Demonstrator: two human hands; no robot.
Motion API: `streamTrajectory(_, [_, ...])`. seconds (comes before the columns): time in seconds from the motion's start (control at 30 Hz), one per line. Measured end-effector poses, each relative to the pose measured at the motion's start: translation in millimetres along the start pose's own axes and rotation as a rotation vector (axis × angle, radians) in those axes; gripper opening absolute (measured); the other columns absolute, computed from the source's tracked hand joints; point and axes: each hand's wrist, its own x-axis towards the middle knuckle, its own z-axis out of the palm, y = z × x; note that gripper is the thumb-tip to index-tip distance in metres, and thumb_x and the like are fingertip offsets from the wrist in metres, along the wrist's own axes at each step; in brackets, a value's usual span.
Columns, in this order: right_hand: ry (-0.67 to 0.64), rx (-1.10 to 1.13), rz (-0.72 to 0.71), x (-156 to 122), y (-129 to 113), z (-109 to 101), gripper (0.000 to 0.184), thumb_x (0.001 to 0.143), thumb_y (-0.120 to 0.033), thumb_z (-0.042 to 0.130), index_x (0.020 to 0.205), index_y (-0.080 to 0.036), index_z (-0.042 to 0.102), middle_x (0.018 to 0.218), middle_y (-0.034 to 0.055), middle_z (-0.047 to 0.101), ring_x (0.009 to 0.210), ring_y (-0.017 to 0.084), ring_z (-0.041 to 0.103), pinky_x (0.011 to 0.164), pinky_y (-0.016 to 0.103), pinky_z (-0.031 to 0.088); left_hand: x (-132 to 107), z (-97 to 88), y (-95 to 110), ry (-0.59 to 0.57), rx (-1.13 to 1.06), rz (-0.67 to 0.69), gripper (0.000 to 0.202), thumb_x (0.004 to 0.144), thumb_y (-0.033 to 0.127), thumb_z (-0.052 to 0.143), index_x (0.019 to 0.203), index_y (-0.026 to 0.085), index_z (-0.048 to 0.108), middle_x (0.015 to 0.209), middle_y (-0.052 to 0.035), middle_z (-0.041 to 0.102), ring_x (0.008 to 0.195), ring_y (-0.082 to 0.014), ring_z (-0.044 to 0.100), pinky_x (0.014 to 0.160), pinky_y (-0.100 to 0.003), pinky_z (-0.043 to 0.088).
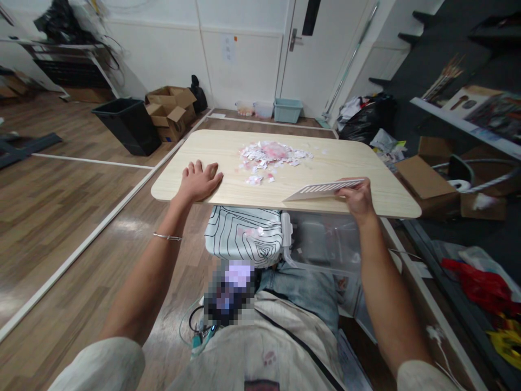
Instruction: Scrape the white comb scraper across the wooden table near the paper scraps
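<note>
We're looking down at the table (pixel 228 144), and both our hands are on it. Our left hand (pixel 198 182) lies palm down near the front edge, fingers loosely spread, holding nothing. Our right hand (pixel 358 196) pinches the right end of the card (pixel 321 190), fingers over the top and the thumb tucked out of sight beneath.

The card sits over the front right part of the table, clear of the scraps (pixel 272 155). Its long axis runs left to right, about parallel to the near edge. The free end points left, toward our other hand, and dips to the tabletop while the held end rides higher. The slotted face tilts up at us.

As for progress, we'd say very little is done. The pink and white scraps lie in a loose heap mid-table, with strays around it. None are against the card or near the edge. Below the table, a clear bin (pixel 325 239) waits beside a cushion (pixel 244 233).
</note>
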Motion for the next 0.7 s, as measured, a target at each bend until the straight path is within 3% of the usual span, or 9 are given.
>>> streamTrajectory(0.27, [-0.039,0.036,-0.025,3.9,9.0,-0.3,0.019,0.056,-0.038,0.076,0.056,-0.026,0.061,0.054,-0.0021,0.059,0.06,0.017,0.056,0.057,0.031,0.047,0.1,1.3,-1.3,0.012,-0.027,0.006,0.071,0.102,0.062,0.026,0.159,0.025,0.045,0.17,-0.0209,0.038,0.157,-0.0503,0.03,0.122,-0.067,0.028])
streamTrajectory(0.4, [0.024,0.055,-0.003,5.3,15.7,2.4,0.021,0.053,-0.035,0.078,0.064,-0.026,0.064,0.06,-0.003,0.063,0.056,0.015,0.055,0.054,0.029,0.047,0.7,1.7,-1.7,0.017,-0.035,0.009,0.07,0.102,0.062,0.028,0.158,0.025,0.047,0.168,-0.0201,0.04,0.156,-0.0499,0.032,0.122,-0.066,0.029])
streamTrajectory(0.57, [0.02,0.117,0.016,2.8,15.2,6.1,0.032,0.047,-0.033,0.084,0.073,-0.026,0.066,0.071,0.0007,0.072,0.06,0.016,0.06,0.056,0.032,0.053,1.6,2.2,-2.4,0.017,-0.036,0.004,0.068,0.102,0.061,0.029,0.157,0.026,0.047,0.167,-0.0186,0.043,0.155,-0.0493,0.033,0.121,-0.066,0.029])
streamTrajectory(0.7, [-0.025,0.084,-0.02,1.1,10.0,6.8,0.03,0.049,-0.035,0.085,0.07,-0.026,0.067,0.073,0.0037,0.074,0.067,0.021,0.066,0.064,0.038,0.059,1.5,2.1,-2.8,0.012,-0.04,0.006,0.069,0.101,0.062,0.029,0.157,0.026,0.047,0.168,-0.0176,0.042,0.156,-0.0491,0.032,0.122,-0.066,0.028])
